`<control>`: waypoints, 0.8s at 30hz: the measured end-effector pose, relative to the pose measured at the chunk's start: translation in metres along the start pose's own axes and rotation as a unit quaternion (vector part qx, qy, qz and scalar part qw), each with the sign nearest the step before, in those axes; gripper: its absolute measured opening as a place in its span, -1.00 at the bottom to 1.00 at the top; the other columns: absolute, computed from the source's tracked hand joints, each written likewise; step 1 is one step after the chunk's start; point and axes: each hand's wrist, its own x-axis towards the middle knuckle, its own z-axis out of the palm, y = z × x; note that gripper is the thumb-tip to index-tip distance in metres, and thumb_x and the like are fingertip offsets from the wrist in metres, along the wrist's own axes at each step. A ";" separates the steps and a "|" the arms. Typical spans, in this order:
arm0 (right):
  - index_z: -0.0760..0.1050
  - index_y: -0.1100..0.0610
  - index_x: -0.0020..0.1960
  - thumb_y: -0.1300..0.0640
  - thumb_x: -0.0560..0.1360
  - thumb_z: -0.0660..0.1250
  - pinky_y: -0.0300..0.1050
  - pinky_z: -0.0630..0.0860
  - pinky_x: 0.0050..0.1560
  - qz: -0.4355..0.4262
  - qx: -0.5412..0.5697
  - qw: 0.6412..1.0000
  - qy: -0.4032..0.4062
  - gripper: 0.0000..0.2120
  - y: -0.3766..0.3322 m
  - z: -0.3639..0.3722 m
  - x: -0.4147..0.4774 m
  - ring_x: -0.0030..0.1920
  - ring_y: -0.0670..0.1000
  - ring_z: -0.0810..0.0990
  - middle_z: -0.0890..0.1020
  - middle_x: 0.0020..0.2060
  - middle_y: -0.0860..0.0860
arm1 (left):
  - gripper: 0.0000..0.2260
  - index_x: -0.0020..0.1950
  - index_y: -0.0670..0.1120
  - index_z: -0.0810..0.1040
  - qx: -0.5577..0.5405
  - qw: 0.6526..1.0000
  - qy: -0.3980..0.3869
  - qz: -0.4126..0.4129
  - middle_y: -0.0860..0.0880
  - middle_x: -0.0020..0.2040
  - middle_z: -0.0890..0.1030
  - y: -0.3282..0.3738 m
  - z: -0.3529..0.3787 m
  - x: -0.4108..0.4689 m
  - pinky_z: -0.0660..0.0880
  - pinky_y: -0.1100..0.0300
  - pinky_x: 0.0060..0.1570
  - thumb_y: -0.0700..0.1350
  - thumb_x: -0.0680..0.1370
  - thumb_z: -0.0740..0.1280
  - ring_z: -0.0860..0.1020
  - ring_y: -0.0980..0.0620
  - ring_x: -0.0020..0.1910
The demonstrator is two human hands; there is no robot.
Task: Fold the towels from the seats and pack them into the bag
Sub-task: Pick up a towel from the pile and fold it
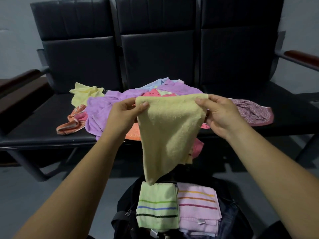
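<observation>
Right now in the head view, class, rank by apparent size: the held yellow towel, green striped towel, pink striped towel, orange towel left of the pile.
1. held yellow towel
2. green striped towel and pink striped towel: alike, both nearest the camera, so tied
3. orange towel

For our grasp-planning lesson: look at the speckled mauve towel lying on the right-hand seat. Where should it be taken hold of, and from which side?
Pinch the speckled mauve towel at its pink hem, coming down from above on the seat's front side. The towel lies low and crumpled, and that hem runs exposed along its near edge, so it probably lifts cleanly.
</observation>
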 end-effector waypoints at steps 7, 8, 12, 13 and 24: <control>0.61 0.31 0.05 0.27 0.57 0.32 -0.09 0.67 -0.04 0.069 0.115 0.988 -0.076 -0.86 -0.008 0.008 -0.006 -0.07 0.05 0.72 0.72 -0.10 0.15 | -0.85 0.14 -0.17 0.63 -0.087 0.995 -0.021 -0.032 -0.03 -0.02 0.74 -0.001 -0.001 0.000 0.62 0.15 0.06 -0.24 0.61 0.33 0.69 0.04 0.01; 0.61 0.33 0.05 0.30 0.57 0.33 -0.07 0.67 -0.02 0.058 0.098 0.991 -0.068 -0.87 -0.009 0.007 -0.006 -0.06 0.07 0.71 0.72 -0.10 0.17 | -0.85 0.13 -0.17 0.63 -0.090 0.995 -0.020 -0.030 -0.03 -0.02 0.73 -0.001 -0.001 0.000 0.63 0.14 0.08 -0.25 0.60 0.33 0.68 0.04 0.01; 0.61 0.32 0.03 0.35 0.54 0.38 -0.02 0.65 0.07 0.010 0.049 0.999 -0.009 -0.91 -0.010 0.001 -0.007 -0.08 0.07 0.71 0.72 -0.12 0.16 | -0.86 0.07 -0.14 0.67 -0.077 0.997 -0.003 -0.018 -0.05 -0.03 0.72 -0.003 0.000 0.000 0.60 0.08 0.15 -0.28 0.57 0.37 0.66 0.02 0.01; 0.62 0.30 0.00 0.35 0.54 0.38 -0.03 0.65 0.05 -0.003 0.036 0.999 -0.001 -0.93 -0.010 0.001 -0.008 -0.10 0.05 0.71 0.72 -0.14 0.14 | -0.86 0.07 -0.13 0.68 -0.063 0.998 -0.001 -0.009 -0.05 -0.03 0.72 -0.004 0.001 0.000 0.58 0.06 0.14 -0.28 0.56 0.38 0.65 0.02 0.01; 0.60 0.07 0.16 0.26 0.49 0.48 0.00 0.62 0.05 -0.154 -0.078 0.982 -0.076 -0.73 -0.009 0.004 -0.015 0.00 0.04 0.70 0.72 -0.04 0.03 | -0.79 0.15 0.01 0.60 0.005 0.992 -0.054 0.110 -0.05 -0.05 0.70 0.007 0.011 -0.009 0.56 0.22 0.00 -0.28 0.63 0.31 0.64 0.10 -0.04</control>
